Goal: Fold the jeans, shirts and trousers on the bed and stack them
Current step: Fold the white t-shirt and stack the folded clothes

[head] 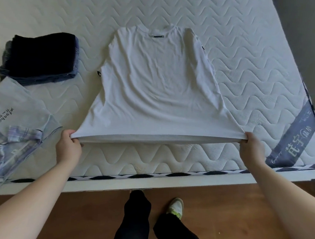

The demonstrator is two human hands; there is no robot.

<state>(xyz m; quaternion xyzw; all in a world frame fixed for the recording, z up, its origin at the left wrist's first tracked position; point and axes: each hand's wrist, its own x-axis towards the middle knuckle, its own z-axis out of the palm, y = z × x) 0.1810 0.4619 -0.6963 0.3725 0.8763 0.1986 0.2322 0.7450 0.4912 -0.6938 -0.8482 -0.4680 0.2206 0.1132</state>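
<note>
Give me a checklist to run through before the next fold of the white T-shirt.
1. Left hand grips one hem corner: ok.
2. Right hand grips the other hem corner: ok.
3. White T-shirt lies spread out, collar away from the person: ok.
4. Sleeves laid out flat: not ok, both seem tucked under the sides.
5. Bare mattress around the T-shirt gives room: ok.
6. Stack of folded jeans waits apart on the left, with a light shirt unfolded beside it: ok.

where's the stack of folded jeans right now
In the head view the stack of folded jeans sits on the mattress at the left, beyond the light blue shirt and left of the white T-shirt.
</note>
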